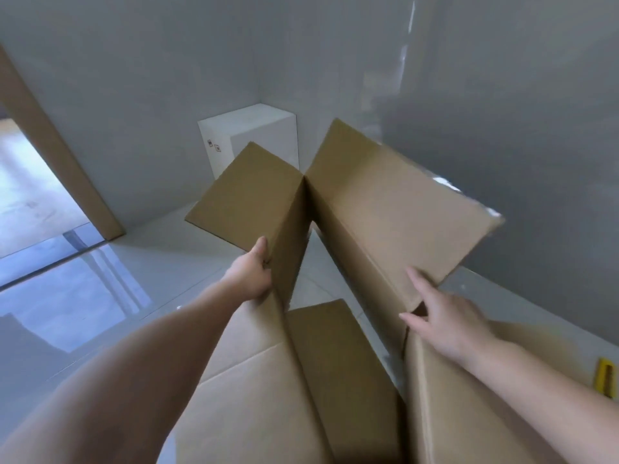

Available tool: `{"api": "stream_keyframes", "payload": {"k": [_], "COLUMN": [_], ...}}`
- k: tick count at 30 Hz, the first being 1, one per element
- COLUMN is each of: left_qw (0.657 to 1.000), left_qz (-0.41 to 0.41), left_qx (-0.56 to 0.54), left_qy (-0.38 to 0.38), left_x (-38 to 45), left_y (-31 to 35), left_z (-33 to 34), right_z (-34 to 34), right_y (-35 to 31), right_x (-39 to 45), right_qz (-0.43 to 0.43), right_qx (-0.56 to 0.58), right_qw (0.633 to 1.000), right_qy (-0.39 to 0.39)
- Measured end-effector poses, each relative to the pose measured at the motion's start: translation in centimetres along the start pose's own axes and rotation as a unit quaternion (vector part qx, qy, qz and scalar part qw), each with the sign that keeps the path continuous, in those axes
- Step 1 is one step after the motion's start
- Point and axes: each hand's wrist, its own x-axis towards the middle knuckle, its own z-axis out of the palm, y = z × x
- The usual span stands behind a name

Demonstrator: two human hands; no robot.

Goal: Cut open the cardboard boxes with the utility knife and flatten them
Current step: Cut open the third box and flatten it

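A large brown cardboard box [385, 209] stands open in front of me, its flaps spread outward. My left hand [249, 271] grips the edge of the left panel, thumb on the outer flap [248, 192]. With straight fingers, my right hand [445, 313] presses on the right flap near its corner. More brown cardboard [268, 380] fills the lower middle. A yellow utility knife [606, 381] lies on the floor at the far right edge, away from both hands.
A white box [254, 135] stands in the corner of grey walls behind the cardboard. A wooden door frame [50, 149] and an open doorway are at the left. The floor [134, 279] is glossy pale tile.
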Motion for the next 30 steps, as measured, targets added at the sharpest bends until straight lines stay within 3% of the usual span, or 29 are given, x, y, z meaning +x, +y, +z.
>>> {"api": "stream_keyframes", "payload": {"k": [5, 8, 12, 14, 18, 21, 24, 27, 30], "left_qw": [0.99, 0.995, 0.996, 0.991, 0.953, 0.949, 0.92, 0.871, 0.842], "left_qz": [0.059, 0.031, -0.071, -0.124, -0.209, -0.231, -0.306, -0.379, -0.386], "left_qx": [-0.033, -0.06, -0.056, -0.055, -0.15, -0.157, -0.208, -0.253, -0.307], "left_qy": [-0.123, -0.075, 0.011, 0.012, -0.16, -0.148, -0.132, -0.183, -0.218], "left_x": [-2.3, -3.5, -4.5, -5.4, -7.8, -8.4, -8.9, -9.4, -9.5], "left_y": [2.6, 1.7, -1.4, -2.8, -4.0, -4.0, -4.8, -7.0, -7.6], "left_z": [2.2, 2.1, 0.6, -0.1, 1.4, 3.0, 3.9, 5.0, 5.9], "right_z": [1.4, 1.4, -0.1, -1.0, -2.3, -2.8, -2.9, -2.7, -2.6], "right_y": [-4.2, -3.9, -3.0, -2.9, -2.7, -2.1, -1.6, -1.3, -1.4], "right_x": [0.6, 0.8, 0.9, 0.7, 0.5, 0.9, 0.9, 0.8, 0.8], "right_qz": [-0.092, -0.119, -0.155, -0.163, -0.165, -0.138, -0.117, -0.113, -0.121], "right_qx": [-0.063, -0.078, -0.138, -0.152, -0.184, -0.204, -0.201, -0.199, -0.204], "right_qw": [0.987, 0.98, 0.969, 0.965, 0.962, 0.966, 0.969, 0.97, 0.969], "right_qy": [-0.118, -0.141, -0.133, -0.138, -0.114, -0.083, -0.087, -0.085, -0.076]}}
